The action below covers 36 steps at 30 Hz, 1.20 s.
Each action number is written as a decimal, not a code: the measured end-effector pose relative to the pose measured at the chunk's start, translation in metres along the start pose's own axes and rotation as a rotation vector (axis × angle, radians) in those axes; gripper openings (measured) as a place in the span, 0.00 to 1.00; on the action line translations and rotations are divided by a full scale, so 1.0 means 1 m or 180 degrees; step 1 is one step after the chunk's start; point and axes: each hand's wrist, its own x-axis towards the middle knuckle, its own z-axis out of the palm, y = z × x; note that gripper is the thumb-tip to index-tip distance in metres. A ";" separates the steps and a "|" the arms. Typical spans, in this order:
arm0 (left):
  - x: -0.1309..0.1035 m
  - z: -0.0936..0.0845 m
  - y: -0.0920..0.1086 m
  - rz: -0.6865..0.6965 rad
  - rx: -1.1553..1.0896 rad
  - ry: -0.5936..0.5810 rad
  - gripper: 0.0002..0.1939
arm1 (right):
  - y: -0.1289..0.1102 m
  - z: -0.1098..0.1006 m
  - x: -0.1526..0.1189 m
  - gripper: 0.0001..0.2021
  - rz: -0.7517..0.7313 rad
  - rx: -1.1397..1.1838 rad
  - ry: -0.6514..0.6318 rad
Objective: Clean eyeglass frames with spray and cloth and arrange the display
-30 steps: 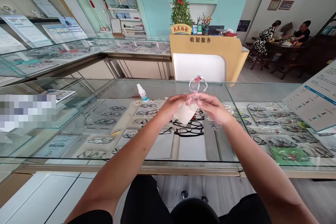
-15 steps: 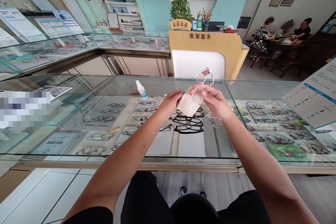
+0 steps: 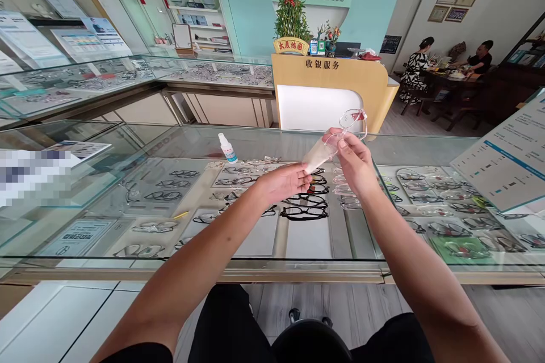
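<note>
Clear-framed glasses (image 3: 352, 119) are held up above the glass counter by my right hand (image 3: 354, 160), with fingers closed round one lens and a fold of cloth. A pale cloth (image 3: 318, 155) hangs from that hand toward the lower left. My left hand (image 3: 286, 181) is at the cloth's lower corner, its fingertips touching it; the fingers are bent and partly apart. Beneath the hands, black-framed glasses (image 3: 304, 213) lie in a column inside the display case. A white spray bottle (image 3: 227, 148) stands upright on the counter, left of my hands.
The glass counter (image 3: 264, 261) spans the view, with trays of glasses under it. A printed sheet (image 3: 506, 150) stands at the right, papers (image 3: 34, 176) lie at the left. A wooden reception desk (image 3: 332, 76) is ahead. Two people sit at a table at the far right.
The glasses and my right hand have moved right, and the glasses have tilted. My left hand has shifted down the cloth and its fingers have loosened. The cloth is stretched out longer.
</note>
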 end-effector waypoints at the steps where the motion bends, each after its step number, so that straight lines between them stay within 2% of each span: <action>1: 0.000 0.002 -0.001 0.0088 -0.0016 0.0053 0.13 | 0.001 0.000 0.000 0.29 0.0000 0.0021 -0.0016; 3: 0.001 0.005 0.000 0.0397 0.0009 0.0182 0.15 | 0.003 0.000 -0.001 0.28 0.0019 0.0032 -0.0107; 8: 0.001 0.008 0.008 0.1488 0.0177 0.0714 0.19 | 0.005 0.003 -0.004 0.27 0.0217 -0.0108 -0.0476; 12: 0.000 0.007 0.012 0.1893 0.0318 0.0974 0.25 | 0.001 0.007 -0.007 0.25 0.0404 -0.0233 -0.0836; 18: -0.002 0.005 0.017 0.2186 0.0519 0.1123 0.21 | 0.001 0.010 -0.011 0.25 0.0524 -0.0413 -0.1163; 22: -0.004 0.005 0.019 0.2236 0.0611 0.0947 0.17 | 0.004 0.011 -0.012 0.27 0.0604 -0.0501 -0.1315; 27: -0.007 0.008 0.020 0.2220 0.0649 0.0761 0.15 | 0.010 0.010 -0.012 0.28 0.0623 -0.0550 -0.1270; 36: -0.009 0.008 0.018 0.2366 0.1106 0.0412 0.23 | 0.015 0.011 -0.012 0.29 0.0756 -0.0527 -0.1147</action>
